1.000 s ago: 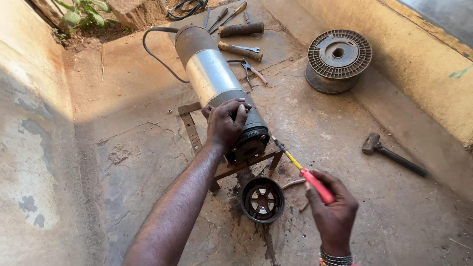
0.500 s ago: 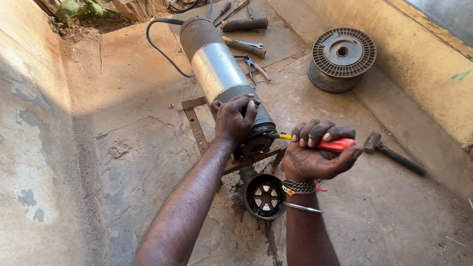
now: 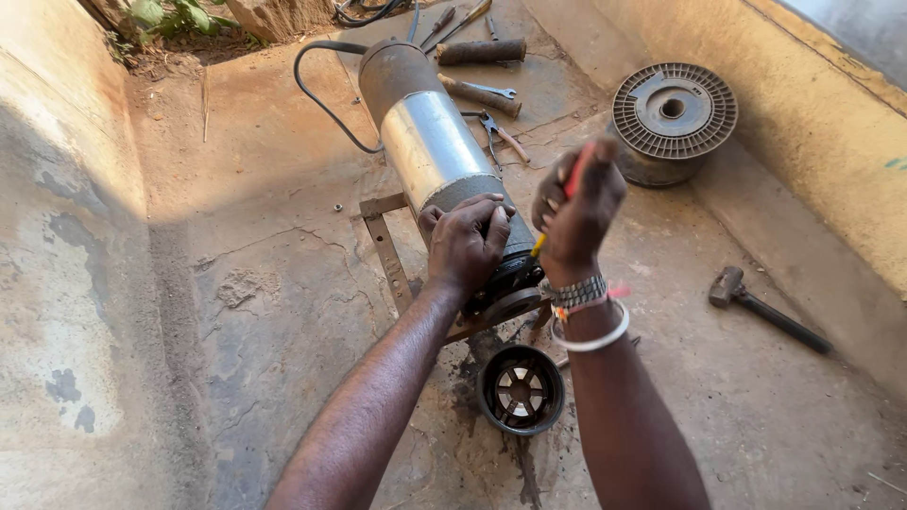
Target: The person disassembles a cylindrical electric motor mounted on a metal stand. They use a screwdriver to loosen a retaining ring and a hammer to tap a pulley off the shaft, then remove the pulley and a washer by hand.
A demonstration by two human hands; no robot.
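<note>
Two hands: left point(image 3: 468, 246) grips pump cylinder point(image 3: 436, 161), right point(image 3: 578, 212) holds screwdriver point(image 3: 557, 212).

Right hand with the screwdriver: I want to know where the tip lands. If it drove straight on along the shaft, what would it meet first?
Likely the dark end of the cylindrical motor, which the screwdriver in the right hand points down at; depth is unclear.

I work in an outdoor repair yard, on a bare concrete floor point(image 3: 265, 283) stained with oil and dust. Low plastered walls point(image 3: 812, 142) close it in on both sides, and weeds point(image 3: 161, 19) grow at the far edge. Tools lie loose on the ground: a hammer point(image 3: 765, 307) near the right wall, pliers point(image 3: 496, 132), a wrench point(image 3: 477, 90), and a wire spool point(image 3: 671, 118). A cylindrical motor point(image 3: 435, 161) rests on a metal frame point(image 3: 387, 250).
</note>
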